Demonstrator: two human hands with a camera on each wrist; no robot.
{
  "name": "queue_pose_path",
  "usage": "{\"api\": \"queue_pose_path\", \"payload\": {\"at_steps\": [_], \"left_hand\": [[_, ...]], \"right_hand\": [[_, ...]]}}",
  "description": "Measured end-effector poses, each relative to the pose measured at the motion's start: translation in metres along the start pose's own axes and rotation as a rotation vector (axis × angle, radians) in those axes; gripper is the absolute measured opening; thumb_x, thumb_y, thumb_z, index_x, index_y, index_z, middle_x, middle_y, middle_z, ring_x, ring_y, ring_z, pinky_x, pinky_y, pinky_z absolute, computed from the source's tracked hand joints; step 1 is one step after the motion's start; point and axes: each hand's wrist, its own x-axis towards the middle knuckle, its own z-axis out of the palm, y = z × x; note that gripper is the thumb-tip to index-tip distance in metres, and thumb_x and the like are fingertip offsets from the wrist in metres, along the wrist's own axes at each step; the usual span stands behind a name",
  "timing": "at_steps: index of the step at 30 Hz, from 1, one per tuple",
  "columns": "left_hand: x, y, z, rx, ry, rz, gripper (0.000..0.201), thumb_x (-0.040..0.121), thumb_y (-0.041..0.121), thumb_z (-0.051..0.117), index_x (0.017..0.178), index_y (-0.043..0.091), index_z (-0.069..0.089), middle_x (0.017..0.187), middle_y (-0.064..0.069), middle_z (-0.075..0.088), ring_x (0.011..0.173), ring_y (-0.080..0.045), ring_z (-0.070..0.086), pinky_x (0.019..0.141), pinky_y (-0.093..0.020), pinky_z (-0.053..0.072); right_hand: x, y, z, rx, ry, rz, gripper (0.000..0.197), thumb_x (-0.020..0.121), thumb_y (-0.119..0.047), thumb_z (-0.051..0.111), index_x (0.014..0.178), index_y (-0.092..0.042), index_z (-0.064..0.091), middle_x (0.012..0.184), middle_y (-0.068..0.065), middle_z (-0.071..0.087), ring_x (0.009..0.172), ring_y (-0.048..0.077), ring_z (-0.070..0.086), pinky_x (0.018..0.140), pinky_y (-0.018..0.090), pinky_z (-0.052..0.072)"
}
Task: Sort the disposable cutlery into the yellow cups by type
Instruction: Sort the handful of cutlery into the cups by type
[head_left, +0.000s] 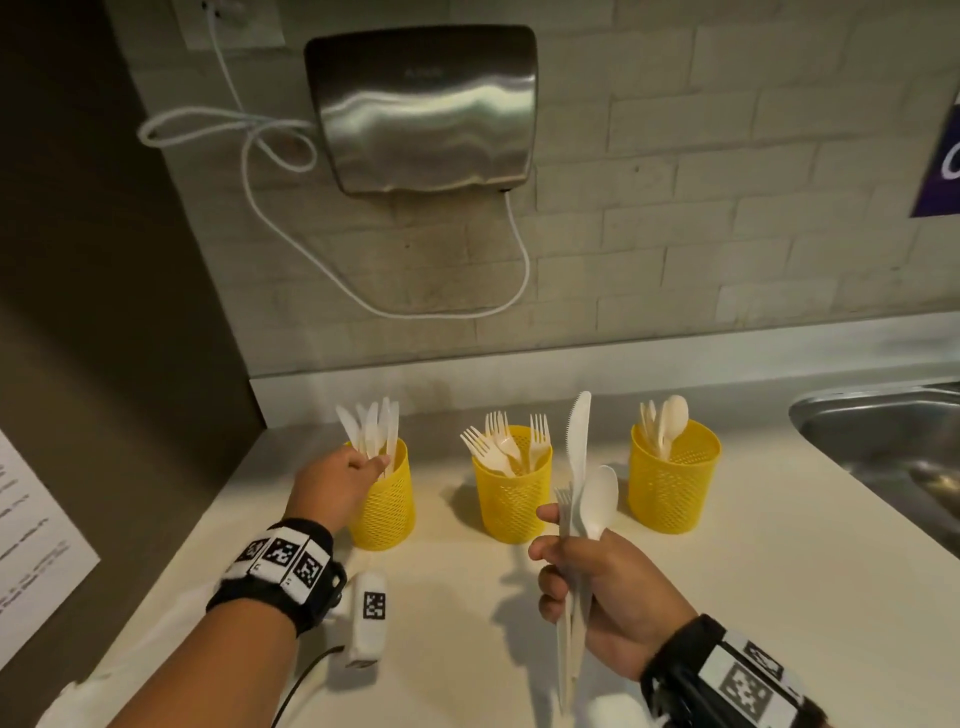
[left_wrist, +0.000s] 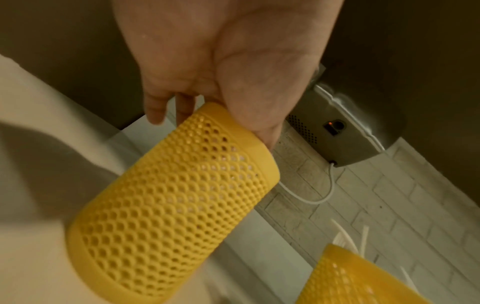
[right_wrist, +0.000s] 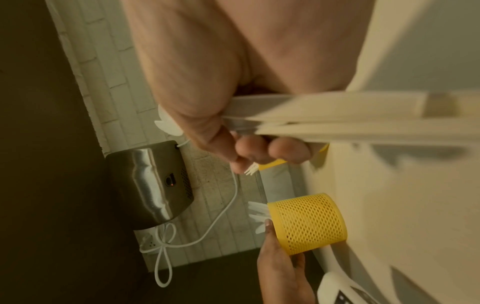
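Observation:
Three yellow mesh cups stand in a row on the white counter (head_left: 779, 597). The left cup (head_left: 387, 506) (left_wrist: 168, 205) (right_wrist: 309, 223) holds knives, the middle cup (head_left: 511, 491) holds forks, and the right cup (head_left: 674, 480) holds spoons. My left hand (head_left: 376, 462) (left_wrist: 202, 100) (right_wrist: 275, 257) reaches to the left cup's rim, its fingers fairly straight and touching the rim beside the knives. My right hand (head_left: 566, 561) (right_wrist: 233, 148) grips a bundle upright in front of the middle cup: a knife (head_left: 579, 431), a spoon (head_left: 600, 499) and a fork (head_left: 563, 506).
A steel hand dryer (head_left: 426, 104) with a looping white cord (head_left: 311, 249) hangs on the tiled wall above the cups. A metal sink (head_left: 893, 441) lies at the right edge. A dark wall panel with a printed sheet (head_left: 31, 545) closes the left side.

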Motion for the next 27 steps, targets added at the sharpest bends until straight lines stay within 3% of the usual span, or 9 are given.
{"api": "queue_pose_path", "payload": {"at_steps": [3,6,9,11,14,16,19,24,27], "left_hand": [[-0.012,0.002,0.0,0.043,0.008,0.036,0.046,0.094,0.045,0.043,0.063,0.013,0.051,0.059,-0.005,0.048,0.06,-0.022,0.047,0.054,-0.029,0.031],[-0.021,0.006,0.001,0.057,-0.042,0.041,0.043,0.093,0.048,0.042,0.065,0.017,0.052,0.064,-0.005,0.055,0.07,-0.027,0.054,0.058,-0.029,0.037],[-0.04,0.021,-0.006,0.087,0.178,0.1,0.025,0.09,0.046,0.048,0.096,0.027,0.062,0.103,0.0,0.063,0.105,-0.028,0.052,0.09,-0.037,0.042],[-0.062,0.048,-0.015,-0.181,0.241,0.222,0.03,0.089,0.034,0.057,0.119,0.03,0.056,0.116,0.001,0.059,0.114,-0.021,0.05,0.095,-0.034,0.039],[-0.092,0.092,-0.016,-0.781,-0.347,0.229,0.058,0.084,0.019,0.066,0.129,0.044,0.04,0.111,0.001,0.064,0.103,-0.007,0.062,0.088,-0.021,0.045],[-0.099,0.105,-0.01,-0.848,-0.447,0.26,0.058,0.083,0.008,0.066,0.129,0.034,0.044,0.095,-0.004,0.071,0.091,-0.012,0.067,0.088,-0.024,0.048],[-0.093,0.108,-0.031,-0.924,-0.197,0.304,0.048,0.083,0.0,0.063,0.123,0.025,0.051,0.077,-0.006,0.07,0.077,-0.015,0.067,0.081,-0.028,0.053],[-0.054,0.074,-0.091,-0.959,0.452,0.294,0.05,0.087,0.009,0.061,0.128,0.033,0.045,0.086,0.009,0.066,0.084,-0.01,0.068,0.077,-0.029,0.056],[-0.03,0.051,-0.078,-0.62,0.454,0.234,0.044,0.088,0.017,0.061,0.127,0.033,0.047,0.088,0.004,0.065,0.089,-0.021,0.067,0.084,-0.039,0.054]], "right_hand": [[0.002,0.002,0.001,0.02,-0.009,0.016,0.035,0.082,0.007,0.048,0.113,-0.009,0.051,0.068,0.012,0.054,0.044,0.018,0.041,0.047,0.026,0.034],[0.003,0.004,0.001,0.015,-0.034,0.042,0.043,0.075,0.005,0.055,0.116,-0.007,0.051,0.068,0.012,0.056,0.043,0.019,0.041,0.048,0.026,0.033],[0.001,0.005,0.001,-0.024,-0.089,0.085,0.054,0.062,0.001,0.058,0.116,-0.005,0.053,0.067,0.014,0.055,0.043,0.019,0.041,0.047,0.026,0.033],[0.0,0.005,0.002,-0.081,-0.137,0.116,0.055,0.062,0.002,0.057,0.116,-0.004,0.052,0.066,0.014,0.055,0.043,0.02,0.041,0.047,0.026,0.033],[0.002,0.01,0.005,-0.183,-0.205,0.175,0.053,0.063,0.002,0.056,0.115,-0.004,0.051,0.066,0.014,0.056,0.045,0.021,0.042,0.048,0.027,0.034],[0.002,0.013,0.006,-0.227,-0.229,0.209,0.052,0.064,0.002,0.055,0.116,-0.004,0.051,0.066,0.013,0.059,0.045,0.021,0.044,0.048,0.027,0.036],[0.001,0.014,0.005,-0.249,-0.247,0.218,0.048,0.066,0.002,0.055,0.114,-0.002,0.051,0.065,0.01,0.062,0.043,0.02,0.046,0.045,0.025,0.039],[-0.003,0.01,-0.008,-0.164,-0.176,0.188,0.052,0.064,0.001,0.055,0.115,-0.001,0.051,0.066,0.013,0.06,0.043,0.022,0.047,0.044,0.026,0.04],[-0.009,0.007,-0.011,-0.079,-0.184,0.196,0.049,0.072,0.002,0.061,0.12,-0.005,0.051,0.069,0.015,0.059,0.049,0.024,0.052,0.053,0.032,0.045]]}}
